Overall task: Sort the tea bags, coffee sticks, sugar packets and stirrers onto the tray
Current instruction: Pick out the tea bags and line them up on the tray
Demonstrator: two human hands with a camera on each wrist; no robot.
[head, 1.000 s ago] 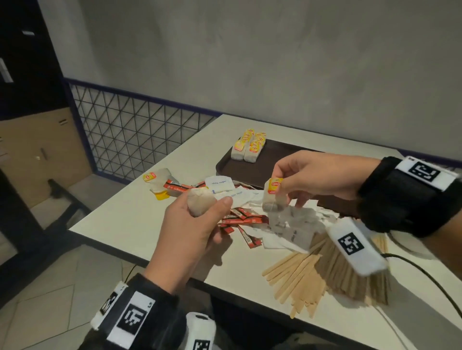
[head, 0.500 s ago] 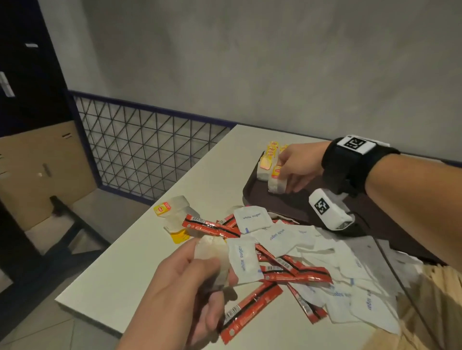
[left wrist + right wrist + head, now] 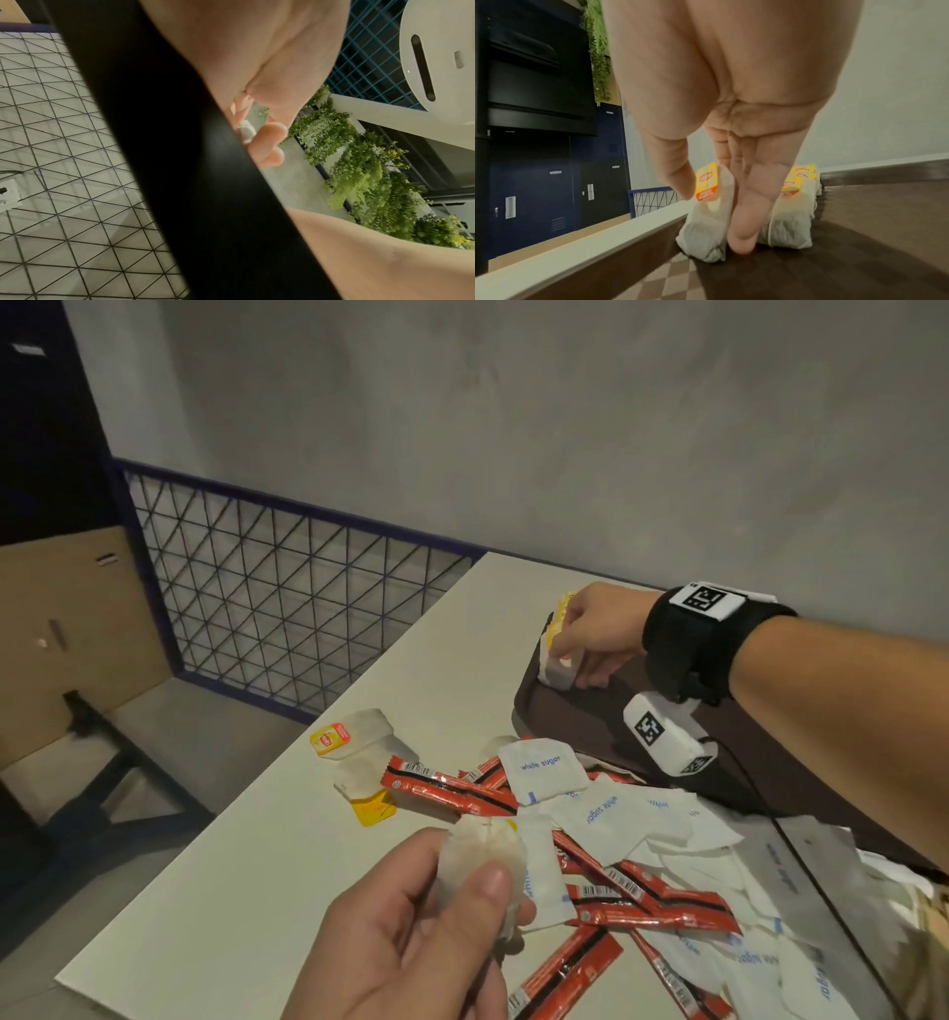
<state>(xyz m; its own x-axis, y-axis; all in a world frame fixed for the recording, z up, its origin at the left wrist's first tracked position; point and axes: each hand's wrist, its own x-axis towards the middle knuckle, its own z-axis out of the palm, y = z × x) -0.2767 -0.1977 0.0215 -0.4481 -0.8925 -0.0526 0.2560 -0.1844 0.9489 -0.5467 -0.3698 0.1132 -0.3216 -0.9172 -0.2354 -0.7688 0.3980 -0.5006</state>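
My right hand (image 3: 575, 654) reaches to the far left corner of the dark brown tray (image 3: 590, 726). It pinches a white tea bag (image 3: 706, 227) with a yellow tag, which stands on the tray floor beside other tea bags (image 3: 790, 223). The thumb (image 3: 682, 182) presses the tag and the fingers (image 3: 744, 229) lie on the bag's other side. My left hand (image 3: 457, 865) holds another tea bag (image 3: 482, 855) between thumb and fingers above the table's near edge. In the left wrist view only a white bit of that tea bag (image 3: 246, 130) shows.
Two loose tea bags (image 3: 359, 757) lie on the white table (image 3: 257, 891). Red coffee sticks (image 3: 452, 788) and white sugar packets (image 3: 544, 767) are heaped between my hands. A black cable (image 3: 801, 855) crosses the pile. Wooden stirrers (image 3: 929, 911) show at the right edge.
My right hand carried its tea bag from above the pile to the tray's far corner and lowered it beside the others. The left hand kept its tea bag.
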